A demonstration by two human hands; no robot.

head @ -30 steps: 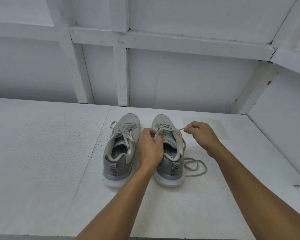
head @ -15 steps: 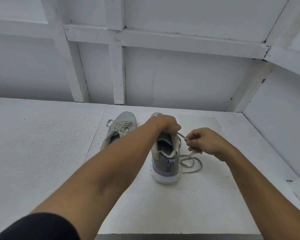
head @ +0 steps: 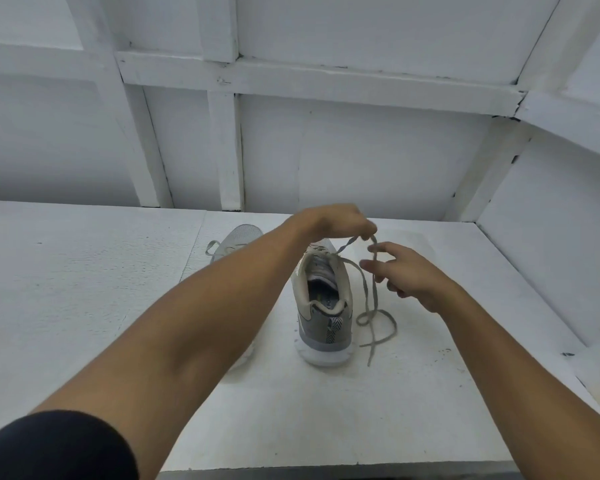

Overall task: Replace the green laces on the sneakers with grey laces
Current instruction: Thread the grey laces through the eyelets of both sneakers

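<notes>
Two grey sneakers stand on a white table (head: 326,417), heels toward me. My left forearm hides most of the left sneaker (head: 238,237). The right sneaker (head: 323,306) shows its heel and opening. Its grey lace (head: 371,306) runs from the top eyelets up to my left hand (head: 336,221), which pinches it above the shoe's front. From there the lace hangs down and coils loosely on the table right of the heel. My right hand (head: 406,275) hovers just right of the lace, fingers relaxed and spread, holding nothing that I can see.
White panelled walls (head: 361,150) close the table at the back and along the right side. A dark sleeve (head: 56,445) covers my left upper arm at the bottom left. The table's front edge runs along the bottom of the view.
My left hand has risen from the shoe's tongue and now lifts the lace. My right hand has let go of the lace and opened. The lace's loose end has shifted on the table.
</notes>
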